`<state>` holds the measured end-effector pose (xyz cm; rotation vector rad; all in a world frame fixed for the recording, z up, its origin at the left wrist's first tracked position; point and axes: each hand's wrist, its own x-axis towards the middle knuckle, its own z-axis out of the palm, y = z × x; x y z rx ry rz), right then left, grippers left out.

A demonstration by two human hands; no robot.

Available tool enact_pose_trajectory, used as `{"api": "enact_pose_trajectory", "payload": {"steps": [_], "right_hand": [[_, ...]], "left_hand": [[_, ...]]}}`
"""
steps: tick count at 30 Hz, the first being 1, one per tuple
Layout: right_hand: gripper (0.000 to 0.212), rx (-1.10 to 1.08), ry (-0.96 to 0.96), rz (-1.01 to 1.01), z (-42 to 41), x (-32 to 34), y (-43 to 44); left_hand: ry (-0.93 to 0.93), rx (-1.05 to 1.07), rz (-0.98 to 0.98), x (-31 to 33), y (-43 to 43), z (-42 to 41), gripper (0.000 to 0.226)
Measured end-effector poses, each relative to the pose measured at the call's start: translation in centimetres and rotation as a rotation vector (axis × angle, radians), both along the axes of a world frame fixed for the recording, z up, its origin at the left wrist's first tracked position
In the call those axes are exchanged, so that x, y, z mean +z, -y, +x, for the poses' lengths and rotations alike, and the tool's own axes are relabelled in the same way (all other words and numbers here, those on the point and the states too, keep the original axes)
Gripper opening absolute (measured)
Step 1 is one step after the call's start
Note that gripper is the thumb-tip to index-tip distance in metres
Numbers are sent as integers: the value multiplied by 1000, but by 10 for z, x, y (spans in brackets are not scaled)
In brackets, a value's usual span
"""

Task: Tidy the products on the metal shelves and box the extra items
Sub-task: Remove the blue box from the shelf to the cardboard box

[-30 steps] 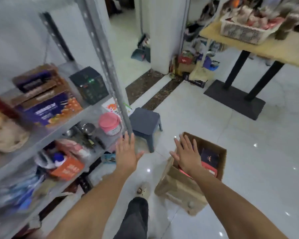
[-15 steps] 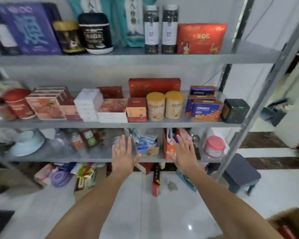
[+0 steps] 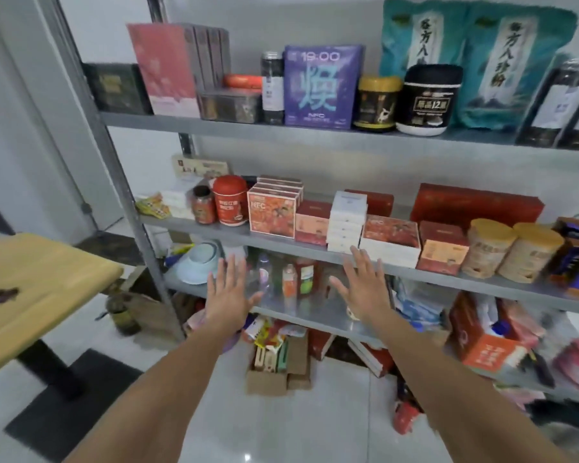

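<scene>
Now, having turned from the carton, which is out of frame, we face the metal shelves (image 3: 315, 132) across the centre, left hand (image 3: 229, 295) and right hand (image 3: 361, 290) spread flat and empty before the crowded products (image 3: 272, 213), ready to sort.

Between our left hand (image 3: 228, 295) and our right hand (image 3: 361, 289), several bottles (image 3: 290, 282) stand on the lower shelf (image 3: 315, 315) of the metal shelves (image 3: 124, 182). Left of our left hand, a bowl (image 3: 198, 262) lies on the same shelf. Directly above our right hand, a stack of flat boxes (image 3: 346, 222) sits on the middle shelf (image 3: 221, 230). An NFC box (image 3: 271, 213) sits to its left, above our left hand, and 2 canisters (image 3: 512, 250) stand well to its right. Below and between our hands, an open carton (image 3: 274, 362) rests on the floor (image 3: 281, 429). Right of our right hand, another carton (image 3: 482, 342) sits on the lower shelf. A table (image 3: 30, 295) stands well left of our left hand.
</scene>
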<state>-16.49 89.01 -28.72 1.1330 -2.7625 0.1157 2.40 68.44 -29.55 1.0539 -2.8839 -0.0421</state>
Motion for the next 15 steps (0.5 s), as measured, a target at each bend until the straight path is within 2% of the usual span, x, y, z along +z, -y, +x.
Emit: {"api": "enact_pose_trajectory", "payload": {"steps": [6, 10, 15], "right_hand": [[78, 35, -63, -43, -2, 20, 65], [69, 56, -9, -57, -27, 23, 95], [69, 92, 34, -7, -62, 19, 128]], "left_hand": [[-33, -5, 4, 8, 52, -9, 85], [-14, -23, -8, 2, 72, -34, 88], [39, -30, -47, 14, 100, -75, 93]]}}
